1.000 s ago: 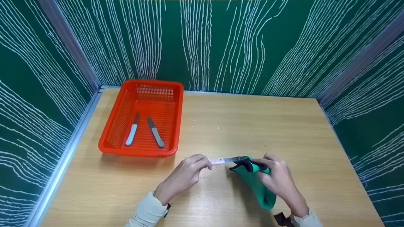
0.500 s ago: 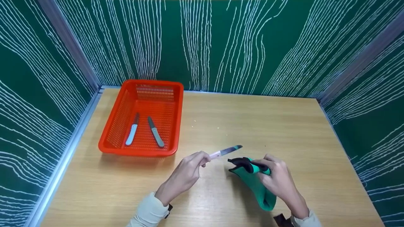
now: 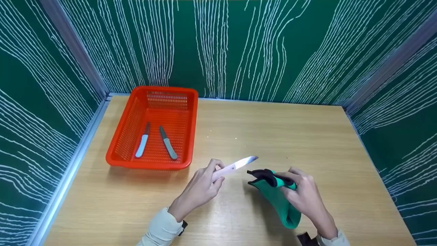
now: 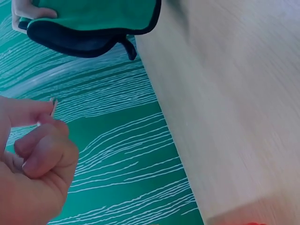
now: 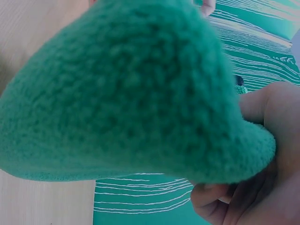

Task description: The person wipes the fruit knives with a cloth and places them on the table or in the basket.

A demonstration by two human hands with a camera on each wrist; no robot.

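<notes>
My left hand [image 3: 201,188] holds a small knife [image 3: 235,166] by its pale pink handle, the bright blade pointing right and slightly away from me. Only a thin end of the knife shows past the fingers in the left wrist view. My right hand [image 3: 305,189] grips a folded green cloth [image 3: 288,215] with dark edging, its lower fold hanging over the table. A gap separates the blade from the cloth. In the right wrist view the fuzzy green cloth [image 5: 126,103] fills most of the picture, with the right fingers [image 5: 211,199] curled at its edge.
A red plastic basket [image 3: 194,136] stands at the back left of the wooden table [image 3: 273,130]. Two small knives lie in it, one with a light blue handle [image 3: 142,146] and one with a grey-green handle [image 3: 170,148]. Green, white-lined panels [image 3: 266,44] enclose the table.
The knife blade has come away from the cloth and turned, its tip now higher and its flat side showing bright. The left fingers have shifted along the handle. The right hand barely moved.
</notes>
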